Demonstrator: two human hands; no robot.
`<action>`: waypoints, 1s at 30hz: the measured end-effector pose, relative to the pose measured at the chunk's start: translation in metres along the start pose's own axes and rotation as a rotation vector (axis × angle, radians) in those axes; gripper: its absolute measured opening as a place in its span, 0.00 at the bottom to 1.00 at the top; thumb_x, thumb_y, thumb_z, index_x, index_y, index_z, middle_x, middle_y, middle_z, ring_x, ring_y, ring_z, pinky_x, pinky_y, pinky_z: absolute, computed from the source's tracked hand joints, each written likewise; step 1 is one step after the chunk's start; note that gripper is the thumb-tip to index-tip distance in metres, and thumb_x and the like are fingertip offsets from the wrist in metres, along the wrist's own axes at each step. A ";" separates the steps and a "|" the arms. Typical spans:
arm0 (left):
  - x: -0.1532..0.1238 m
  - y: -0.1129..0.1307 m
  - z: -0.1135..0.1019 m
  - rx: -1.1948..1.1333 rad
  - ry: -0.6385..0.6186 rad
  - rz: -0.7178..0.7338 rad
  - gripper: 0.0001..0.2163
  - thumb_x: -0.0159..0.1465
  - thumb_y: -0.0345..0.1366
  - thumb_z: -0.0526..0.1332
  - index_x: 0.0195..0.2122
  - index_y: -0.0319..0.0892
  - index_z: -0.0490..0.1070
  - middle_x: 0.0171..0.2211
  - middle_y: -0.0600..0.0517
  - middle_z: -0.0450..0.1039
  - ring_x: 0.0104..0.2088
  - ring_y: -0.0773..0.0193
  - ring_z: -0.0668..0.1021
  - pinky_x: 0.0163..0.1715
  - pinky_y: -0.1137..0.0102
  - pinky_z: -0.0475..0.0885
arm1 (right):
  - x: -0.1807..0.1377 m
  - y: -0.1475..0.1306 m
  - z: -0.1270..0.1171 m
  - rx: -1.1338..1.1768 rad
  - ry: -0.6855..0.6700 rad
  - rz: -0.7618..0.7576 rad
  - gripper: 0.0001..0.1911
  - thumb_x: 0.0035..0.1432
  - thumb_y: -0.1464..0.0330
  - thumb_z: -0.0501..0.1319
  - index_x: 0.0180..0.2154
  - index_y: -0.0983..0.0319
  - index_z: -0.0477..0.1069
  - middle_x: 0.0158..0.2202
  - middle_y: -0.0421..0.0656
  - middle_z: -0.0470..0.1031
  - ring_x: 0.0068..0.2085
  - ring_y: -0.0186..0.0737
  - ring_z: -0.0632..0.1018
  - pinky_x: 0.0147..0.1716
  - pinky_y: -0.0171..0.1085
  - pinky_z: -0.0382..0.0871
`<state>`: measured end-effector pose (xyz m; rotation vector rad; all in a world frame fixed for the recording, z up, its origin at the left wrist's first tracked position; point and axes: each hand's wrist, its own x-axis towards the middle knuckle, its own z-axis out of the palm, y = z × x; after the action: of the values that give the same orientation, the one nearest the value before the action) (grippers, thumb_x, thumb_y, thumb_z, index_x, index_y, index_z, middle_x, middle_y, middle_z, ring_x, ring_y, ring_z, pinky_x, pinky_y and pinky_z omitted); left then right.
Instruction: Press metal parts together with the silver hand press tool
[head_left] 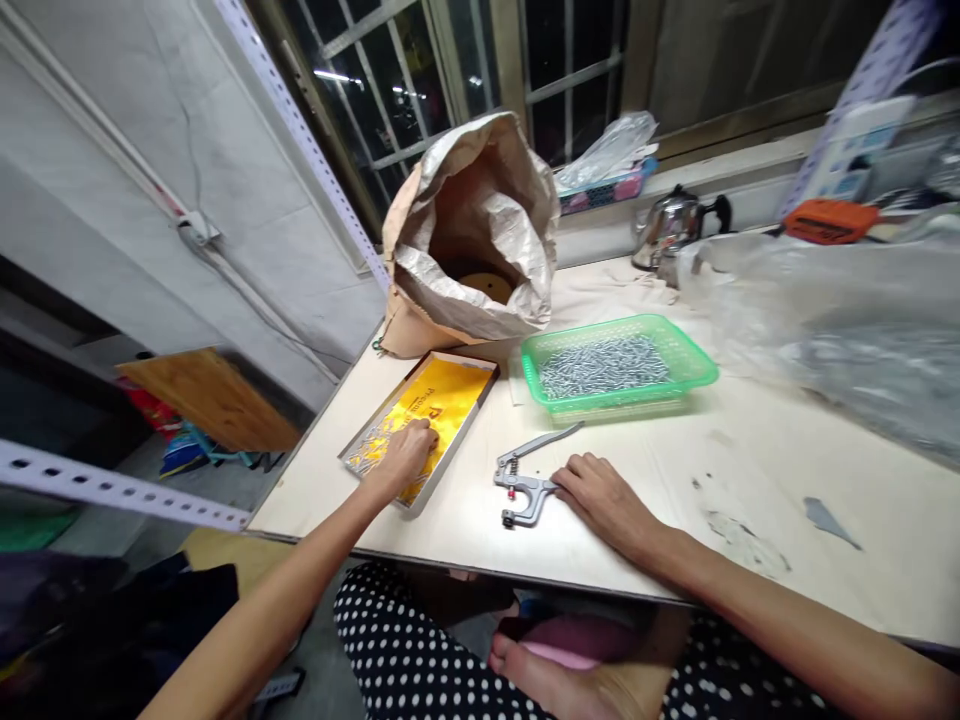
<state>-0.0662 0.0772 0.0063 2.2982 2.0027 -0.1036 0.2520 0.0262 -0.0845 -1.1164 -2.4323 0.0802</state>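
Observation:
My left hand reaches into a shallow yellow-lined tray at the table's left. Its fingers are curled and pinched down among small silvery pieces at the tray's near end. What they pinch is too small to make out. My right hand lies on the table, its fingers resting on the handle of silver press pliers. The pliers lie flat between the two hands.
A green plastic basket of small metal pieces stands behind the pliers. A big open paper sack sits at the back left. Clear plastic bags cover the right side. A metal kettle stands by the window. The table edge runs near my lap.

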 end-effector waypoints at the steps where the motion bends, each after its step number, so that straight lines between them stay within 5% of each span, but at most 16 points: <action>1: 0.002 -0.001 0.001 0.015 0.005 0.019 0.10 0.59 0.27 0.54 0.25 0.40 0.73 0.35 0.46 0.74 0.38 0.58 0.73 0.34 0.69 0.60 | 0.001 -0.001 -0.002 0.002 -0.006 0.001 0.07 0.67 0.69 0.56 0.36 0.60 0.71 0.35 0.45 0.71 0.37 0.45 0.69 0.36 0.41 0.60; 5: 0.013 -0.001 0.001 0.021 0.053 0.020 0.10 0.58 0.27 0.53 0.25 0.40 0.72 0.34 0.46 0.74 0.36 0.59 0.74 0.34 0.69 0.62 | 0.003 0.002 -0.008 0.005 -0.036 -0.005 0.06 0.67 0.69 0.57 0.37 0.61 0.71 0.36 0.45 0.71 0.38 0.43 0.69 0.36 0.39 0.58; 9: 0.002 0.029 0.004 -0.379 0.156 0.000 0.08 0.60 0.36 0.57 0.30 0.40 0.75 0.33 0.48 0.77 0.33 0.60 0.76 0.32 0.70 0.67 | 0.000 0.007 -0.008 -0.025 -0.027 -0.054 0.07 0.68 0.69 0.56 0.38 0.62 0.72 0.36 0.45 0.71 0.38 0.42 0.67 0.37 0.39 0.56; 12: -0.025 0.066 0.016 -0.832 0.016 -0.102 0.13 0.58 0.44 0.62 0.36 0.39 0.77 0.28 0.51 0.76 0.23 0.65 0.73 0.21 0.73 0.65 | -0.003 0.006 -0.009 -0.073 0.003 -0.084 0.08 0.68 0.68 0.56 0.37 0.62 0.71 0.35 0.44 0.71 0.38 0.42 0.67 0.37 0.40 0.54; 15: -0.052 0.095 0.035 -0.986 -0.102 -0.140 0.13 0.57 0.44 0.63 0.35 0.39 0.77 0.23 0.53 0.74 0.19 0.68 0.70 0.17 0.75 0.62 | -0.005 0.001 -0.013 -0.119 0.011 -0.108 0.08 0.67 0.68 0.57 0.35 0.62 0.71 0.34 0.43 0.71 0.38 0.43 0.66 0.37 0.41 0.52; 22: -0.077 0.097 0.060 -0.547 0.079 0.094 0.05 0.64 0.33 0.62 0.33 0.41 0.77 0.33 0.50 0.78 0.35 0.63 0.78 0.36 0.71 0.69 | -0.013 -0.010 -0.017 -0.148 0.005 -0.096 0.06 0.66 0.70 0.57 0.34 0.62 0.70 0.33 0.43 0.72 0.37 0.42 0.66 0.38 0.41 0.52; 30: -0.088 0.086 0.063 -0.059 0.039 0.244 0.10 0.69 0.28 0.53 0.41 0.40 0.74 0.38 0.46 0.71 0.41 0.58 0.74 0.40 0.68 0.69 | -0.014 -0.009 -0.016 -0.115 0.024 -0.096 0.08 0.66 0.71 0.56 0.34 0.62 0.70 0.33 0.43 0.72 0.37 0.42 0.66 0.38 0.41 0.51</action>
<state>0.0076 -0.0286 -0.0439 2.5015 1.6989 0.0179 0.2602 0.0074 -0.0736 -1.0403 -2.4913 -0.1043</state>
